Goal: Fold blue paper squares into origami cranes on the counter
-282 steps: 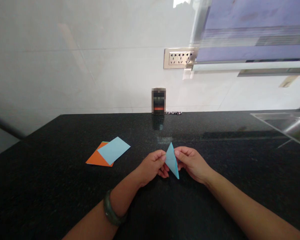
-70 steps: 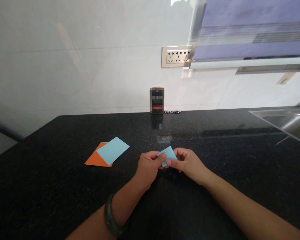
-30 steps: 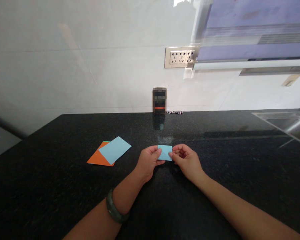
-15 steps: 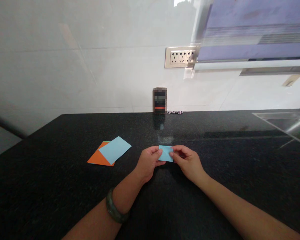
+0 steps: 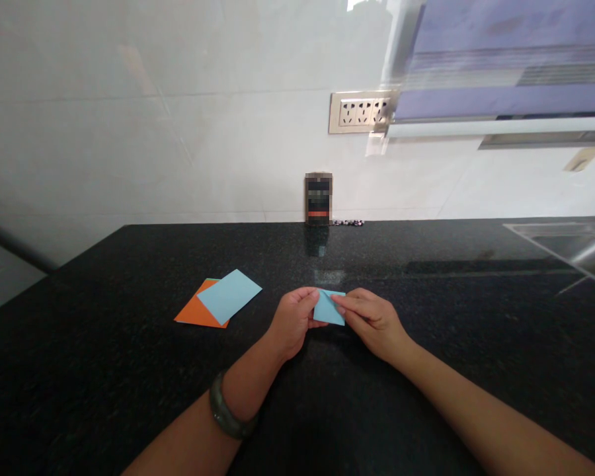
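Note:
A small folded light-blue paper (image 5: 328,313) is held a little above the dark counter. My left hand (image 5: 291,322) is closed on its left side, thumb on top and fingers underneath. My right hand (image 5: 379,325) is closed at the right side, with the index fingertip lying on the paper's upper face near a fold line and the thumb close below it. The lower fingers of my right hand are curled and partly hidden. To the left of my hands, a light-blue sheet (image 5: 231,296) lies partly over an orange sheet (image 5: 198,313) on the counter.
The black speckled counter (image 5: 129,383) runs back to a tiled wall (image 5: 203,158). A phone-like object (image 5: 318,199), blurred on its face, leans there beside a beaded strand (image 5: 348,223). A metal sink (image 5: 570,248) is at the far right. Sockets (image 5: 361,112) are on the wall.
My right index finger has moved from the paper's right edge onto its upper face. The folded paper has tilted slightly. My left hand keeps its hold.

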Motion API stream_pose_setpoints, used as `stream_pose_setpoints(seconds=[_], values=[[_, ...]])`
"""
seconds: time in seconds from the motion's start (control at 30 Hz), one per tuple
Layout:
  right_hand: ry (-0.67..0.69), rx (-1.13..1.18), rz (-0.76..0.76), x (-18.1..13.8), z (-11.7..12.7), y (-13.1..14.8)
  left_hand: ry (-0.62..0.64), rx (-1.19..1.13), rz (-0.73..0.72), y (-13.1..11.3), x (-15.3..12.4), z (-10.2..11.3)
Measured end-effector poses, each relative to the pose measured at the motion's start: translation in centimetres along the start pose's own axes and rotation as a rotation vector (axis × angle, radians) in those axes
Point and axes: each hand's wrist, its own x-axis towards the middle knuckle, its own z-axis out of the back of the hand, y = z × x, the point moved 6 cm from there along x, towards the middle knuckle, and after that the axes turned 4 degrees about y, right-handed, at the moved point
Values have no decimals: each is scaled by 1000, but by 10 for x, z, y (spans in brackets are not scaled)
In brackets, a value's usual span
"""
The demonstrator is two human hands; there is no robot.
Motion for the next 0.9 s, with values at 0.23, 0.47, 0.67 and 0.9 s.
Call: stream_pose_setpoints(seconds=[0.23,0.47,0.67,0.9], values=[[125,-50,-2,0,-3,-2,-3,8,-11,2,1,2],[181,-5,15,0,-5,-2,-13,29,-3,3,2,2],[233,-35,21,0,-8,-2,-28,11,24,5,2,2],[264,-42,16,1,-9,-1,-4,-4,17,3,-1,-2]])
